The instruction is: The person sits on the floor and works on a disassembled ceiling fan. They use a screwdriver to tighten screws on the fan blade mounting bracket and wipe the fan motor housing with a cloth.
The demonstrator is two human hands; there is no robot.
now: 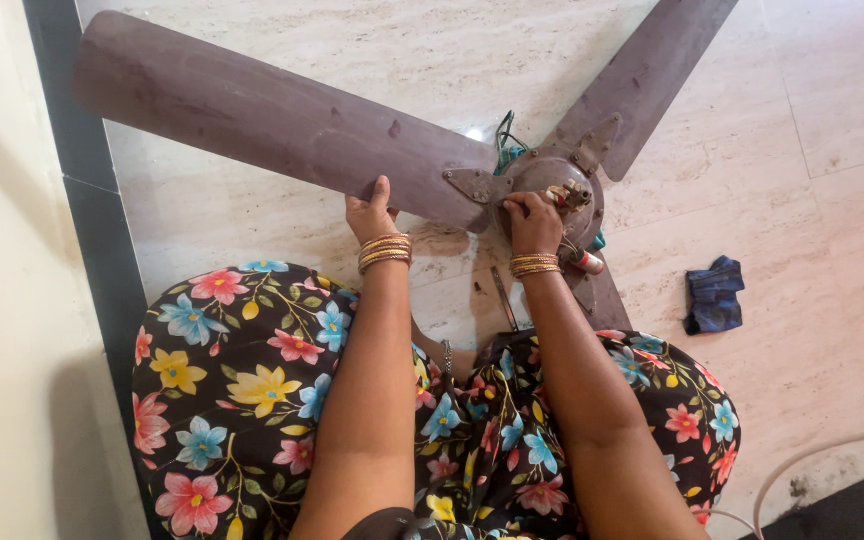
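A brown ceiling fan lies on the marble floor, its round motor hub (552,185) in the middle and a long blade (252,120) stretching to the upper left. My left hand (370,214) grips the near edge of that blade close to the hub. My right hand (532,220) rests on the hub with fingers closed on its centre, where wires and small parts show. A second blade (642,70) points to the upper right. A third blade (597,295) runs toward my lap, mostly hidden by my right forearm.
A crumpled dark blue cloth (712,295) lies on the floor to the right. A thin metal tool (504,298) lies between my knees. A dark skirting strip (92,200) and cream wall border the left. A white cable (812,455) curves at the lower right.
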